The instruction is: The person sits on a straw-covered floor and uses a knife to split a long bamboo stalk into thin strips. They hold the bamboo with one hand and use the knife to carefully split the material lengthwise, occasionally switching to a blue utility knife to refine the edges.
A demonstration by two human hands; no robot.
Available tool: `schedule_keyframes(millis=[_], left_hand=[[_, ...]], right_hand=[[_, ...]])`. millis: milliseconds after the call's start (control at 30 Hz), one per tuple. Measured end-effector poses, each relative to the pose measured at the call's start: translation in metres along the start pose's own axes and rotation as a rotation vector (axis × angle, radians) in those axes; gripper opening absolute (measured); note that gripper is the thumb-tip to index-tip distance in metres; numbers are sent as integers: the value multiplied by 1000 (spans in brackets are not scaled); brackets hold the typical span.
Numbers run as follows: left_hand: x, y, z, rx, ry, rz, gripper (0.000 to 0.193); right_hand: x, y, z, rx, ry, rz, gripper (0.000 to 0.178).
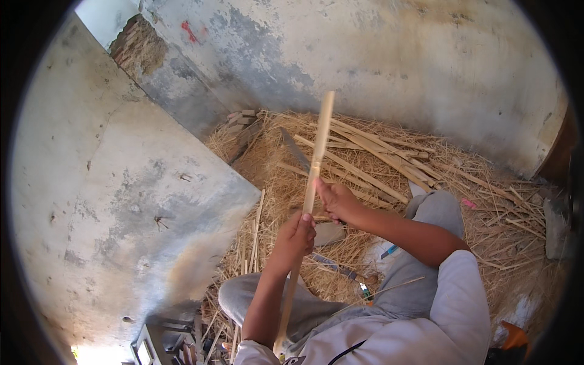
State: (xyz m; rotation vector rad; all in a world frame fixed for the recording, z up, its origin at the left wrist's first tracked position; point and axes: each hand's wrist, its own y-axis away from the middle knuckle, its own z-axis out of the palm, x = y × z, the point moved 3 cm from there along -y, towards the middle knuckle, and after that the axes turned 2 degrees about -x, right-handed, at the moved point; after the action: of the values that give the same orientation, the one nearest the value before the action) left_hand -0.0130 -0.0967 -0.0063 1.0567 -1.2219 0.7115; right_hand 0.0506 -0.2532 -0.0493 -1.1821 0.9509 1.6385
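Observation:
A long, pale split bamboo strip [323,125] stands slanted in front of me, its lower end down by my lap. My left hand [296,236] is closed round it near its middle, thumb on top. Just above and to the right, my right hand [338,201] is closed on a knife [294,148]. The long, dark blade points up and left, crossing behind the strip. Most of its handle is hidden in the fist; a dark end shows beneath. The right fingers are beside the strip; whether the blade's edge touches it I cannot tell.
Several cut bamboo strips [371,152] lie on shavings [243,201] beyond my hands. A grey stone [328,233] and a blue-handled tool [389,251] are near my crossed legs. Stained walls [121,182] rise left and ahead. Bricks [241,120] are stacked in the corner.

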Motion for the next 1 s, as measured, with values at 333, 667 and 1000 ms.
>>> schedule_keyframes(millis=[333,667,1000], left_hand=[[-9,-2,-18,45,180,16,27],[-2,7,-34,233,6,125,28],[-3,9,-38,77,311,5,33]], right_hand=[[2,-14,-18,380,83,-325,52],[-28,-10,-2,152,1045,-900,35],[-42,-12,-9,264,1213,-1092,38]])
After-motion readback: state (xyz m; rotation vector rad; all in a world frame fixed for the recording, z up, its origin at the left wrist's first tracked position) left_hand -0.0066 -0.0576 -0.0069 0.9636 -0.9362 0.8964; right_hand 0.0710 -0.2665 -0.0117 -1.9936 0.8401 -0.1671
